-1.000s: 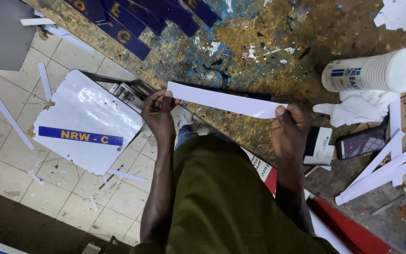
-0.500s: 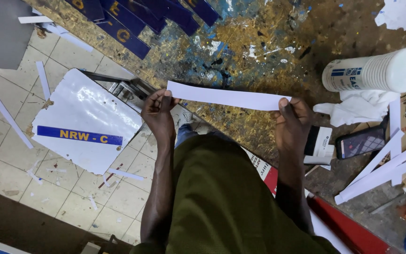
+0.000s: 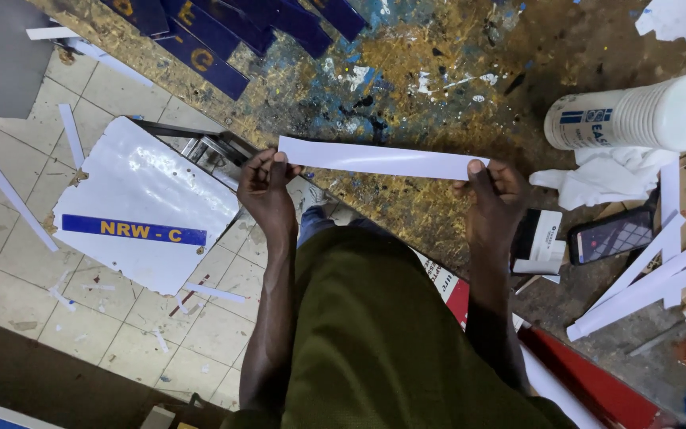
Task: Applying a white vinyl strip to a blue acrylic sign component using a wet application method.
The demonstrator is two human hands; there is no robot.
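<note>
The left hand (image 3: 267, 187) and the right hand (image 3: 495, 195) each pinch one end of a long white paper strip (image 3: 375, 159), held flat over the paint-stained worktop (image 3: 438, 63), not yet set down.

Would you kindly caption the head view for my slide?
Left hand and right hand hold a long white paper strip over a paint-stained wooden workbench.

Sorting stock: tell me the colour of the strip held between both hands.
Plain white, unprinted strip; head view shows it.
</note>
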